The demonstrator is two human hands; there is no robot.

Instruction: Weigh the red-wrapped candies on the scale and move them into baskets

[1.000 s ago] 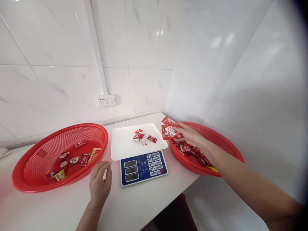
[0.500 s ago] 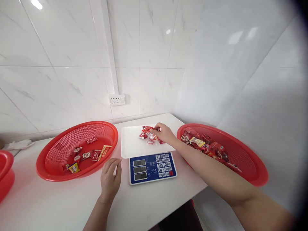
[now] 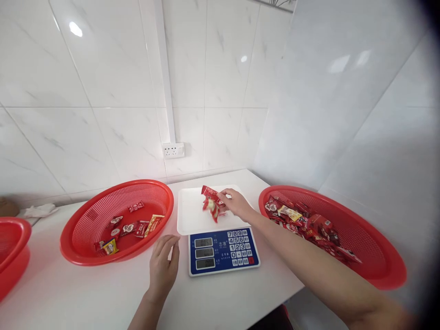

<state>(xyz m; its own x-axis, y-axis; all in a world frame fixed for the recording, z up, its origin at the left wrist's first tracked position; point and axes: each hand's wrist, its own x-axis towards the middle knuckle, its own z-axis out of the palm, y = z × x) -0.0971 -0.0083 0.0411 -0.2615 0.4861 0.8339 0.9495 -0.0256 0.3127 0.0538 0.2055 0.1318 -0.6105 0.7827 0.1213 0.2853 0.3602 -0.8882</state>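
Above the tray [image 3: 191,219], packets [image 3: 211,206] now higher

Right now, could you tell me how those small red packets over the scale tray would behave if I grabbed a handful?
Probably light and floppy: the packets hang crumpled from the right hand. Their glossy wrappers look slippery, so some may slide onto the white tray. They seem flat, so unlikely to roll.

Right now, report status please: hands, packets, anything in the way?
Right hand pinching red snack packets over scale tray. Left hand flat on counter, open. Nothing blocking tray.
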